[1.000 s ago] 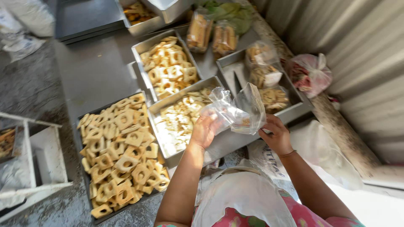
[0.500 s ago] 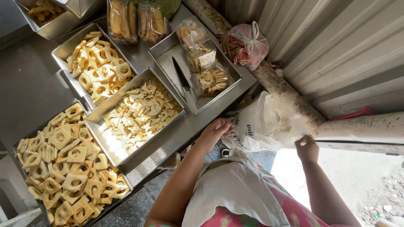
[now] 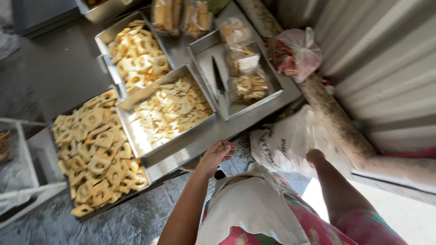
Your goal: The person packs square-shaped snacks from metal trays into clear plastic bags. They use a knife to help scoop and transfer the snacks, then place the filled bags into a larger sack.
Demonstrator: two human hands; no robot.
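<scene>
White plastic bag (image 3: pixel 290 143) sagged off the tabletop (image 3: pixel 59 68) edge beside a rough post (image 3: pixel 334 124) | right hand (image 3: pixel 314 158) pushed into it, grip hidden, could not tell | left hand (image 3: pixel 217 155) loosely curled, empty, at the rim of a metal tray (image 3: pixel 150 156) of pale cut pastry pieces (image 3: pixel 172 111).

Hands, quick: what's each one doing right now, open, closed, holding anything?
Left hand: loosely curled at the edge of the metal tray, nothing visibly held.
Right hand: pushed into the white plastic bag; grip cannot be told.
</scene>
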